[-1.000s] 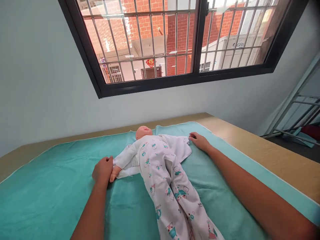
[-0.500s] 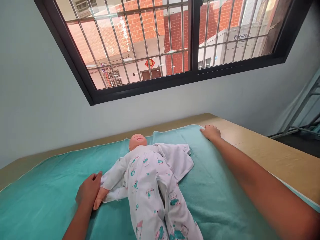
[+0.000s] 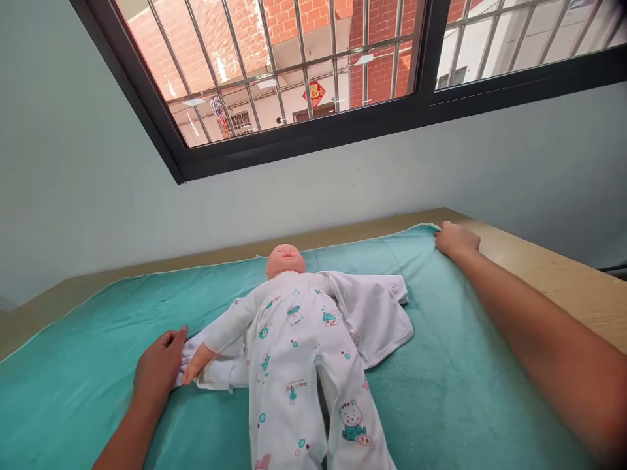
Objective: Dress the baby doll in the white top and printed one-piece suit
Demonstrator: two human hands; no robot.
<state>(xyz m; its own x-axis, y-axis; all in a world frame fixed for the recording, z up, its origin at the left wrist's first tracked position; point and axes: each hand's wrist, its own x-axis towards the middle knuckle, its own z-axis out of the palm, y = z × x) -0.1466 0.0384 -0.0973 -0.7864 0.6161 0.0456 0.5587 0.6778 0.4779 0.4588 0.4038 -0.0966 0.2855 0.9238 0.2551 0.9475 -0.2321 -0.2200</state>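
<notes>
A baby doll (image 3: pixel 287 261) lies on its back on a green blanket (image 3: pixel 122 320), dressed in white printed trousers (image 3: pixel 294 365). A white baby jacket (image 3: pixel 379 320) is spread out beneath it, one side flared to the right. By the doll's bare hand (image 3: pixel 198 363) on the left, my left hand (image 3: pixel 159 369) is closed on the jacket's sleeve end; its fingertips are partly hidden. My right hand (image 3: pixel 457 240) reaches far out to the right and grips the blanket's upper right corner, with the fingers curled in.
The blanket covers most of a wooden tabletop (image 3: pixel 543 267), whose bare edge shows along the back and right. Behind it rises a pale wall (image 3: pixel 313 186) with a dark-framed, barred window (image 3: pixel 294 134).
My right hand has moved right with the blanket corner, which now lies flatter. My left hand has shifted slightly left, away from the doll's hand. The view has tilted down.
</notes>
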